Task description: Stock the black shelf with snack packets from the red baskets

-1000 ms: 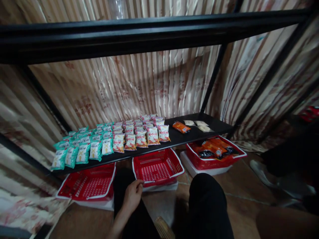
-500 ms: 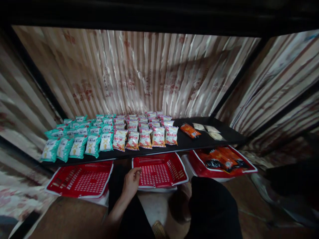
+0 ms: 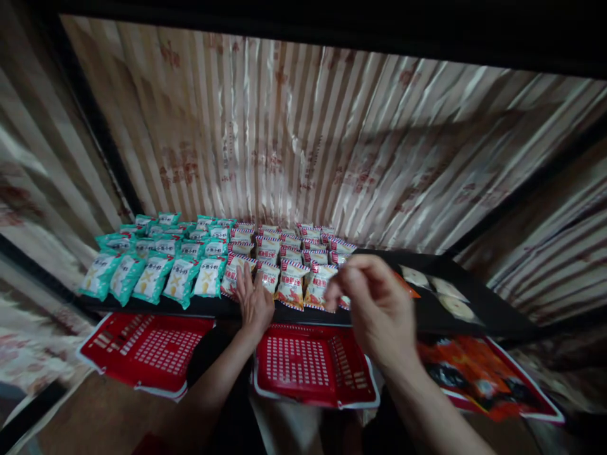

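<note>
A: Where are the hands?

B: The left hand (image 3: 256, 306) is just left of centre in the frame, lower half. The right hand (image 3: 379, 309) is right of centre, at about the same height.

A: What is the left one at?

B: Its fingers lie over the small white plastic snack bags printed in red and orange, with striped ends (image 3: 290, 284), at the leftmost one in the front row. Its grip is spread, fingers apart, not clamped on anything.

A: And the right grip?

B: Blurred. The fingers are curled in front of the right end of that same row, but I cannot tell whether they close on a bag.

A: What carries the bags?

B: A long black shelf (image 3: 497, 309) across the middle of the frame. The striped-end bags stand in rows around the centre; teal-and-white plastic snack bags (image 3: 208, 277) fill the left, right beside them.

A: Further right?

B: An orange packet (image 3: 408, 287), partly hidden by the right hand, then flat pale packets (image 3: 455, 308).

A: Below?

B: A red plastic basket with a white rim (image 3: 294, 366) at lower centre, a matching one (image 3: 161, 347) lower left, and orange-and-black packages (image 3: 474, 373) in a third, lower right.
</note>
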`<state>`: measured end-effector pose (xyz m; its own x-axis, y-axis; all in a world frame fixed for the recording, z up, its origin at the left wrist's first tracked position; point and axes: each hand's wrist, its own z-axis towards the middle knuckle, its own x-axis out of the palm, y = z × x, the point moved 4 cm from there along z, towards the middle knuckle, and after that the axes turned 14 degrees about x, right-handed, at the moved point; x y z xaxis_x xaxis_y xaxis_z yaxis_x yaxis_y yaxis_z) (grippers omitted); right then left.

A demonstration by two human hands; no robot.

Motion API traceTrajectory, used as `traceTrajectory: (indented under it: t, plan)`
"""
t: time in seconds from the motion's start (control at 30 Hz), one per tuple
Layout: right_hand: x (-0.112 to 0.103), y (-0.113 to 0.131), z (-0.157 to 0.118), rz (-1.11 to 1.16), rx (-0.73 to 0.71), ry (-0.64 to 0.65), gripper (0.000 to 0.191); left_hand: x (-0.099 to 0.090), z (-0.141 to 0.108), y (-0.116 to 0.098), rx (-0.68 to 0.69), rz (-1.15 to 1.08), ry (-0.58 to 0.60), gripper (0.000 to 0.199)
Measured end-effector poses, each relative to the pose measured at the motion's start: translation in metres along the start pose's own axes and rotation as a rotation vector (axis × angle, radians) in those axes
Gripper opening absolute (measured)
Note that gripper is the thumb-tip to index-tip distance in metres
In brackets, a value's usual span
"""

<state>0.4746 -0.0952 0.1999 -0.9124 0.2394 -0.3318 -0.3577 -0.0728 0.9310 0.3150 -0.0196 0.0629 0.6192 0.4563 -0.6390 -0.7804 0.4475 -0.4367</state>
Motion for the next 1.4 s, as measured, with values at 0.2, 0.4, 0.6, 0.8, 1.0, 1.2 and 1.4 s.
traceTrajectory:
  t: [0.2,0.4,0.6,0.8,1.0,1.2,1.4]
  plan:
    - [0.084,-0.044,0.070,-0.150,0.096,0.288,0.046,0.026,-0.002,0.027,-0.061,0.092,-0.024,0.058]
    - [0.140,-0.082,0.103,-0.271,0.194,0.357,0.059,0.041,-0.013,0.032,-0.144,0.171,-0.104,0.062]
    - [0.166,-0.096,0.122,-0.232,0.245,0.395,0.055,0.049,-0.008,0.029,-0.286,0.152,-0.120,0.064]
    - [0.178,-0.105,0.130,-0.234,0.209,0.405,0.051,0.049,-0.004,0.033,-0.321,0.112,-0.108,0.064]
    - [0.173,-0.099,0.124,-0.241,0.113,0.364,0.046,0.047,-0.004,0.032,-0.308,0.115,-0.134,0.066]
    - [0.157,-0.103,0.108,-0.275,-0.051,0.224,0.043,0.046,-0.008,0.032,-0.252,0.097,-0.191,0.070]
    - [0.137,-0.113,0.082,-0.268,-0.110,0.116,0.042,0.045,-0.014,0.029,-0.273,0.097,-0.196,0.056]
